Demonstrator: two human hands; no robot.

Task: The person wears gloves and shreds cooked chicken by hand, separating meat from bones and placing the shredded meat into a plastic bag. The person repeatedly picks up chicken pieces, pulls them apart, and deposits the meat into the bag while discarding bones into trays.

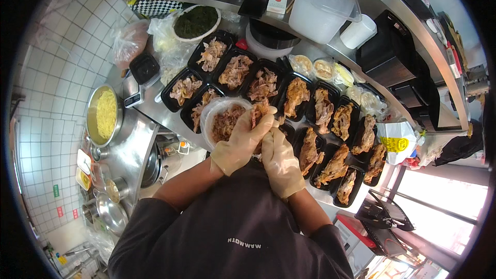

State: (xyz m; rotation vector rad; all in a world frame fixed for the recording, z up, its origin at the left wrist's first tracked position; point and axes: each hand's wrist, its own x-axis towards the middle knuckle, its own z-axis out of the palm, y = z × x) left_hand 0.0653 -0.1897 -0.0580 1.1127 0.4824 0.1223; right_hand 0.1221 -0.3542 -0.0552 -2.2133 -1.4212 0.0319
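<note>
My left hand [242, 141] and my right hand [282, 162], both in pale translucent gloves, meet over the worktop. They grip a piece of cooked meat [259, 112] between them; the fingers cover most of it. A translucent round tub [207, 114] stands beside my left hand, with shredded meat [226, 124] in it. Ahead and to the left are several black plastic trays [164, 97] with torn meat [235, 71]. To the right, more black trays [345, 201] each carry a browned piece of meat [310, 151], apparently poultry. My right wrist hides part of the near trays.
A metal bowl of yellow noodles [104, 113] and a digital scale [133, 99] are at the left. Dark greens fill a white bowl [196, 22] at the back. Overhead, a metal shelf [217, 2] bears a large plastic container [321, 11]. Bagged food [323, 69] lines the back right.
</note>
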